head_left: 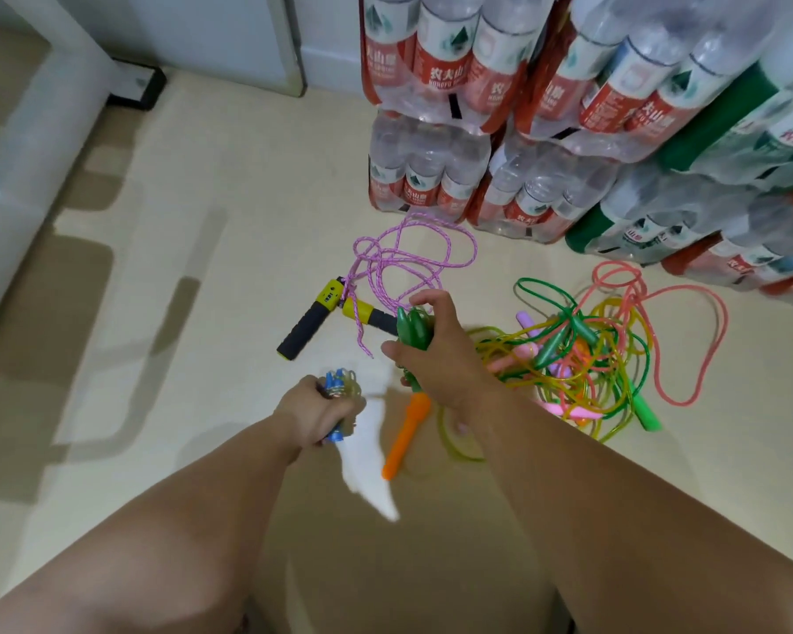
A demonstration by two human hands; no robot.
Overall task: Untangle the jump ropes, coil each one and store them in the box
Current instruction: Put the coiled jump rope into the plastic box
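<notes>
Head view, looking down at a cream floor [211, 185] strewn with jump ropes. Left hand [314, 411] clenched around a small bundled rope with blue handles [337, 388], fingers closed tight on it. Right hand [436, 354] wrapped around green leaf-shaped handle tops [412, 327], thumb and fingers curled shut on them; just below the wrist, an orange carrot-shaped handle [406, 434] slanting down toward the floor. Blurred white strip [372, 455] between the two forearms, identity unclear. Just beyond the right hand, a pink-and-white braided rope [404, 258] lying in loose loops, tied to two yellow-and-black foam-grip handles [314, 318] resting on the floor, crossed near their yellow ends. To the right, a tangled heap of ropes [582, 359]: yellow-green translucent cord, green cord with green handles, pink handles poking out, all knotted together. Salmon-pink rope [687, 322] looping out around the heap's far right side. No box identifiable. Farther back, shrink-wrapped packs of water bottles [500, 107] stacked against the wall, red and green labels. At far left, a large clear plastic roll [28, 185] lying on the floor.
</notes>
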